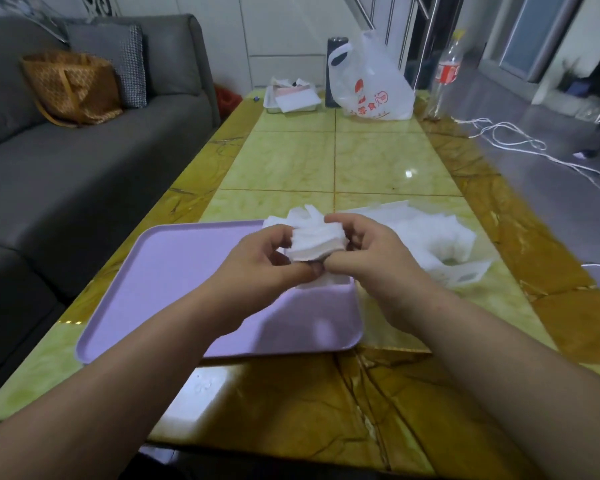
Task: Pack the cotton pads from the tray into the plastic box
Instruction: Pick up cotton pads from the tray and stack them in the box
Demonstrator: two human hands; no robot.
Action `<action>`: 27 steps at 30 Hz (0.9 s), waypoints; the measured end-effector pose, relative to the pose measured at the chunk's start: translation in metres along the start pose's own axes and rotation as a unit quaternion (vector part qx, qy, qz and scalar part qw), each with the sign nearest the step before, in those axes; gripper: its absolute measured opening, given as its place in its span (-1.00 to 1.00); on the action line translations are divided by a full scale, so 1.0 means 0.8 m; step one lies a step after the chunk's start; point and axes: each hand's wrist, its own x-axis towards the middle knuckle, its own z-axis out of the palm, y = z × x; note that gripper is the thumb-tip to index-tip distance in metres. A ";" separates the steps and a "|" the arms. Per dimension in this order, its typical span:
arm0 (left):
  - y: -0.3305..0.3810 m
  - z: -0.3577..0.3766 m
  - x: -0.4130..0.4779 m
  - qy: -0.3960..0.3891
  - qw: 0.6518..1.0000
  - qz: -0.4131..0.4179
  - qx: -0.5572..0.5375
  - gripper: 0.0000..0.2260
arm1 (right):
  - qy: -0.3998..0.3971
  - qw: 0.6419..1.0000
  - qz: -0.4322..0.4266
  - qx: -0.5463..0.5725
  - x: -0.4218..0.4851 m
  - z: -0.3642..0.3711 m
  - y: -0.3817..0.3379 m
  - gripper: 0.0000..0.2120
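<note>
The left forearm [136, 358] and the right forearm [499, 348] lay nearest my camera, reaching in over the near edge of the yellow-green marbled table [361, 161]. They met at a stack of cotton pads [317, 242] held between both hands.

The left hand [267, 258] gripped the stack's left side, its fingers curled round it and its thumb tucked under the lower edge. The right hand [364, 251] gripped the other side, with its fingers hooked over the top and its thumb pinching in from below. The two thumbs touched beneath the stack.

Under the hands and spreading out to the left of them sat the purple tray [174, 271]. A few loose pads [326, 280] lay on it just below the thumbs, and more showed just beyond the fingertips.

Just to the right of the right hand stood the clear plastic box [468, 277], with a heap of packed pads [426, 233] inside it.

Well beyond the hands, at the table's far end, I saw a metal tray [291, 100] holding white sheets, a white plastic bag [371, 84] with red print and a clear bottle [445, 74] with a red label.

Far to the left of the left hand stood a grey sofa [84, 161] with an orange tote bag [70, 88] on it. White cables [520, 143] trailed across the floor beyond the right hand.
</note>
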 end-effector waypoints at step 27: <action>0.071 0.167 0.093 -0.118 0.963 0.099 0.221 -0.80 | 0.194 0.872 0.108 -0.436 -0.005 -0.172 -0.001 -0.77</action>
